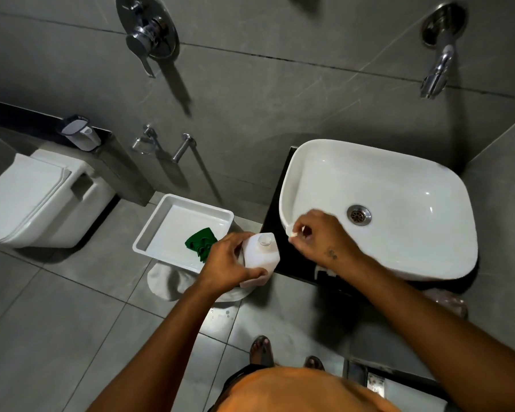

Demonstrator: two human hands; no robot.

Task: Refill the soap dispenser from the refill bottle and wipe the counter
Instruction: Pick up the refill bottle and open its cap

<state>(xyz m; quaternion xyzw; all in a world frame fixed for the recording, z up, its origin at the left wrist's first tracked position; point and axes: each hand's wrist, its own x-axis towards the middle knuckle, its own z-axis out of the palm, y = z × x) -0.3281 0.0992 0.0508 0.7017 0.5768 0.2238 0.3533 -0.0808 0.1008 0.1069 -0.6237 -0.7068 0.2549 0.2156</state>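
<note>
My left hand (229,261) grips a white square plastic bottle (260,252) from its left side; the bottle stands upright at the left end of the black counter (275,209), and its round neck shows uncapped. Just to the right, my right hand (315,236) hovers over the front-left rim of the white basin (378,209), fingers pinched on a small white piece (293,234) that looks like the bottle's cap. A crumpled green cloth (201,240) lies in a white tray (149,237) left of the counter. I cannot make out a separate pump dispenser.
The tray rests on a white round stool or bin (164,282). A wall-hung toilet (36,200) is at far left, with a small container (79,133) on the ledge behind it. A chrome mixer lever (147,31) and spout (437,66) sit on the grey tiled wall.
</note>
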